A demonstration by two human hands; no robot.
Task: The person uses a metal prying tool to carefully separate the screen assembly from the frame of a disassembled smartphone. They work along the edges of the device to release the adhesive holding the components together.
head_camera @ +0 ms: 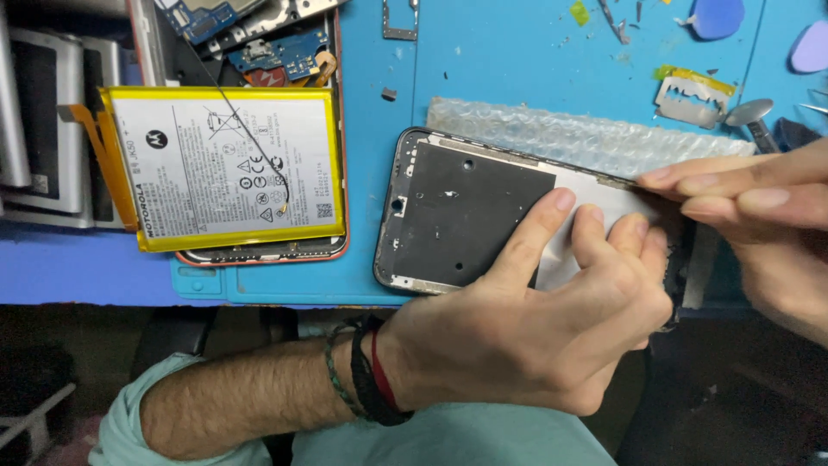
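A stripped phone frame [466, 216], black inside with a metal rim, lies on a blue work mat [371, 129], tilted slightly. My left hand [552, 328], with dark and red bands at the wrist, grips the frame's right half, fingers spread on a pale grey patch of the plate. My right hand [759, 207] comes in from the right edge. Its thumb and forefinger pinch the frame's upper right edge. Whether a thin tool sits between those fingers is hidden. A strip of bubble wrap [561, 134] lies behind the frame.
A yellow-edged battery [224, 168] rests on an orange-rimmed phone shell [259, 255] at left, blue circuit boards [285, 52] above it. Grey devices [43, 129] are stacked far left. A razor blade [694, 95], a metal spudger [750, 112] and two plastic picks [716, 17] lie top right.
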